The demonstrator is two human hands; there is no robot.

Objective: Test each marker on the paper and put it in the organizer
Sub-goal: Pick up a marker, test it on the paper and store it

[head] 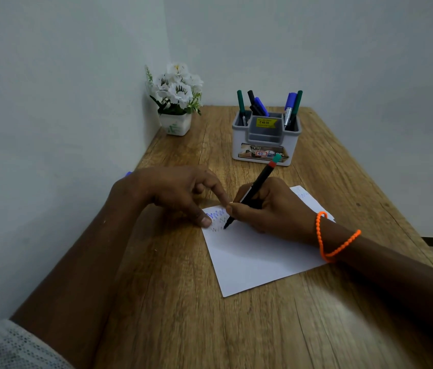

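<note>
White sleeve [10, 347] lies nearest. Left hand [172, 193] pins the paper [258, 257] with spread fingertips. Right hand [271, 209] grips a black marker [250, 198], tip touching paper.

One head camera looks forward and down from above the wooden table [172, 302], close to both forearms, and faces the room corner behind the far table edge.

paper [258, 257]: its far edge and part of the upper scribbles are covered by both hands.
marker [256, 189]: mid-barrel is buried in the right hand [268, 209]; colour of the fresh line is too faint to tell.
organizer [265, 139]: label print is too small to read; the stored markers' lower ends are sunk inside.
left hand [172, 193]: hides a blue object at its far side, only a sliver showing.
surface [183, 315]: near part is cut off by the bottom edge.
</note>
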